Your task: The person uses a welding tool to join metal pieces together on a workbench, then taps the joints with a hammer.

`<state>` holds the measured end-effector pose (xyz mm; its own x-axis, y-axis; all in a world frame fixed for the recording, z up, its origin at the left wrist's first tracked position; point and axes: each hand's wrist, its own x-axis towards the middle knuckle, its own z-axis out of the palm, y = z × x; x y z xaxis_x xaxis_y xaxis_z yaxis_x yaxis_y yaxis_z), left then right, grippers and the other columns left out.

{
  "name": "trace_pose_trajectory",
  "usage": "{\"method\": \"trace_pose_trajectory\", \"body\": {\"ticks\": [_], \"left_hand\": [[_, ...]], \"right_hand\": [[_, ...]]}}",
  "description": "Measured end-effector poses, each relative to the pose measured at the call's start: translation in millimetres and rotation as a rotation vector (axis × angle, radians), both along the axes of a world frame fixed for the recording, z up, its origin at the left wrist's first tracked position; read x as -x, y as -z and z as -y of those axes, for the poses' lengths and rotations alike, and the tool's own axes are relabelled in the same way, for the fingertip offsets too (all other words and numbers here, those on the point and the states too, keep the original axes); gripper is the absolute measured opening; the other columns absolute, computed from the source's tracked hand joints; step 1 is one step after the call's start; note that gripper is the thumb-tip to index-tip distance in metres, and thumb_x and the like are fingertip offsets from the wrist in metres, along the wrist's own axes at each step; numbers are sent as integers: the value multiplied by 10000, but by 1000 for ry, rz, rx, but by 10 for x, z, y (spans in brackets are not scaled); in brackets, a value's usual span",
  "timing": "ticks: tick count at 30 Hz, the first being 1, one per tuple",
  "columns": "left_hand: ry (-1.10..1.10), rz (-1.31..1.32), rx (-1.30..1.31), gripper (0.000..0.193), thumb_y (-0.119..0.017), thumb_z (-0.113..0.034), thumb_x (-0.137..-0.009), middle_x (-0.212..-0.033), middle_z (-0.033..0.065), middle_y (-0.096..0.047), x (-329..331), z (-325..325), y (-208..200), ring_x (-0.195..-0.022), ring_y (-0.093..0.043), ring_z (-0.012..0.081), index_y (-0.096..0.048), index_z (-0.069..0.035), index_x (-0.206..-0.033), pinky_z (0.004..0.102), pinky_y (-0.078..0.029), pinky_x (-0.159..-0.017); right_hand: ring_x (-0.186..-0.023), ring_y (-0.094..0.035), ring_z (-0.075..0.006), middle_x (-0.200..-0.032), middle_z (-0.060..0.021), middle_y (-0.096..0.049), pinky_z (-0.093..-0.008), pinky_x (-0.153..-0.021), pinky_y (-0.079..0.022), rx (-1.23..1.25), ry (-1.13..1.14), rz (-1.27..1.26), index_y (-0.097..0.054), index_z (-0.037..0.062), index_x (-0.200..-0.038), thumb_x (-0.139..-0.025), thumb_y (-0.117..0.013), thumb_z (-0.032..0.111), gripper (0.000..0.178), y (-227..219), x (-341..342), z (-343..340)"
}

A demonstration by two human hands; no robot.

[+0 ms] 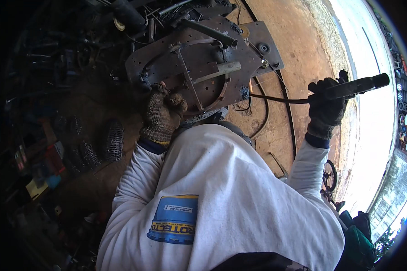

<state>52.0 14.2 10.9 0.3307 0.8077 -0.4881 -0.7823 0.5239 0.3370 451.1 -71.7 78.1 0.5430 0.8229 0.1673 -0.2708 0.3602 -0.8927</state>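
My right hand (pixel 325 110), in a dark knit glove, is wrapped round a black welding electrode holder (pixel 364 86) off to the right of the work. A thin electrode (pixel 371 47) sticks up from the holder's far end, and a dark cable (pixel 280 99) runs from the hand leftward to the workpiece. My left hand (pixel 160 113), in a worn knit glove with a bare fingertip showing, rests curled at the near left edge of a dark steel plate (pixel 253 56). What its fingers grip, if anything, is hidden. A curved metal frame (pixel 182 67) with a crossbar sits on the plate.
A steel tube (pixel 210 34) and a flat bar (pixel 228 68) lie on the plate. Wire coils (pixel 115 141) stand on the floor at left, beside dim clutter. Cables (pixel 291 126) cross the brown ground. A bicycle wheel (pixel 331 175) and green cloth (pixel 359 239) show at lower right.
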Motion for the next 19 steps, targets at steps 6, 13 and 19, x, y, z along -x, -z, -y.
{"method": "trace_pose_trajectory", "body": {"ticks": [6, 13, 19], "left_hand": [[21, -20, 4, 95, -607, -286, -884, -747, -52, -517, -8, -4, -13, -658, -500, 126, -621, -197, -915, 344, -423, -580], [16, -7, 10, 88, -656, -273, -846, -753, -52, -547, 37, 8, 19, -655, -518, 126, -634, -209, -902, 356, -453, -588], [46, 12, -40, 129, -580, -307, -909, -762, -28, -529, 45, -11, 47, -689, -503, 134, -611, -182, -923, 341, -416, -605]], "right_hand": [[-664, -627, -259, -871, -105, -611, -432, -561, -559, 112, -25, -169, -425, 44, -1219, -877, -615, 277, 456, 285, 361, 498], [-614, -615, -219, -776, -99, -597, -321, -510, -522, 447, -236, -68, -479, 42, -1111, -907, -572, 230, 293, 538, 938, 717], [-879, -621, -216, -995, -92, -612, -381, -760, -527, 560, -418, -110, -491, 62, -1176, -842, -684, 194, 407, 853, 1106, 669]]}}
